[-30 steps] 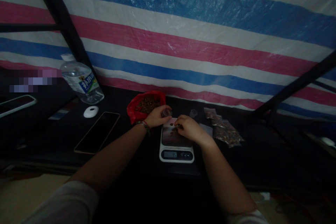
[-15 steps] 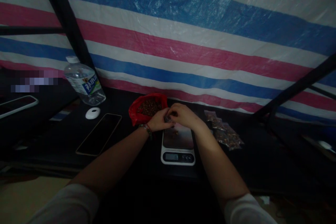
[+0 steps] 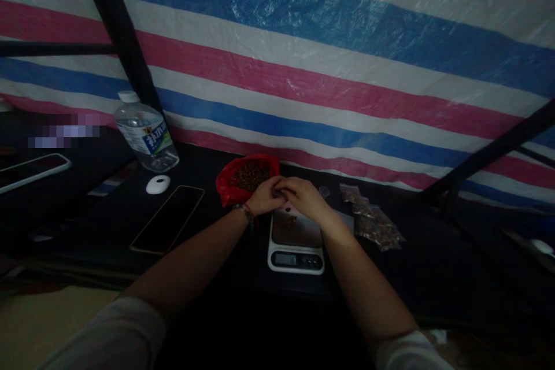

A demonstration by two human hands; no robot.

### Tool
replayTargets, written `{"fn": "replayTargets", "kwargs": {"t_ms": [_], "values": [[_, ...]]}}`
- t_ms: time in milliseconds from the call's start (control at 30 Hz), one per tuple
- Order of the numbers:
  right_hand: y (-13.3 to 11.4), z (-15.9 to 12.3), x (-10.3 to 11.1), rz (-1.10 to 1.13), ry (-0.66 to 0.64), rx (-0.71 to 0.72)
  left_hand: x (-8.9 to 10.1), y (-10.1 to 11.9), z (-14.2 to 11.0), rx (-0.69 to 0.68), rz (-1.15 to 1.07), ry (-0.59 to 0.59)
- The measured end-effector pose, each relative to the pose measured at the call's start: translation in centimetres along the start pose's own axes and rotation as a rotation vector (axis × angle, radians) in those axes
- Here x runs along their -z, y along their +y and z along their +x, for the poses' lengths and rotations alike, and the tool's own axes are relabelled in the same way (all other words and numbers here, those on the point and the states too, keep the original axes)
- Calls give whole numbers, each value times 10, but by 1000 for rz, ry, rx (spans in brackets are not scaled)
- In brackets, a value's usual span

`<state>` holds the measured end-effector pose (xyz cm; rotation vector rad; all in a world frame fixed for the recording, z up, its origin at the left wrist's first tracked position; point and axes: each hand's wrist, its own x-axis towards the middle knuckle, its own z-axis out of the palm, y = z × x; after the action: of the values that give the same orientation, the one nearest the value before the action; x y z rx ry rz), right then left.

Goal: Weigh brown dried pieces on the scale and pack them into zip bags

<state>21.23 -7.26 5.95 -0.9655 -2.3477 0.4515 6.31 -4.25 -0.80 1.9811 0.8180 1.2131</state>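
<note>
My left hand [image 3: 266, 197], with a bracelet at the wrist, and my right hand [image 3: 307, 199] meet over the far end of a white kitchen scale [image 3: 296, 263]. The fingers of both are closed together around something small that they hide. A few brown bits [image 3: 290, 221] lie on the scale's metal plate, below the hands. Just left of my left hand sits an open red plastic bag [image 3: 224, 188] filled with small brown pieces [image 3: 249, 176]. Right of the scale, several small clear zip bags [image 3: 378, 225] of brown pieces lie overlapping.
Left on the black table stand a clear bottle [image 3: 150, 136], a white rounded case [image 3: 158, 184] and a dark phone [image 3: 169, 219]. Another phone [image 3: 34, 172] lies farther left. A striped tarp [image 3: 303, 81] hangs behind, with slanted black bars [image 3: 117, 23] in front.
The view has shifted slightly, so things sit a little farther right. My right hand's fingers have lowered and drawn closer against my left hand's.
</note>
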Motion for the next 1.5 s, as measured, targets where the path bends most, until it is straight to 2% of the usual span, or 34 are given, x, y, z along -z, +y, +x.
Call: {"fn": "replayTargets", "kwargs": {"t_ms": [133,233,300,367,533,767,1200,1500], "values": [[7,-9,0,51,101,28,0,-1,0,36,-26,4],[12,-19,4,28,166,-32,2,-1,-1,57,-20,14],[16,-26,6,9,110,-80,3,-2,0,65,-9,35],[18,-31,6,-12,-3,-103,4,-3,0,72,-4,51],[19,-37,-1,-91,-244,-75,4,-4,0,70,-19,48],[11,-41,-1,-93,-374,-116,4,-4,0,72,-35,28],[12,-39,-9,-224,-326,-177,3,-8,0,73,-6,10],[18,-38,0,-90,-147,-94,3,-10,0,51,-49,-28]]}}
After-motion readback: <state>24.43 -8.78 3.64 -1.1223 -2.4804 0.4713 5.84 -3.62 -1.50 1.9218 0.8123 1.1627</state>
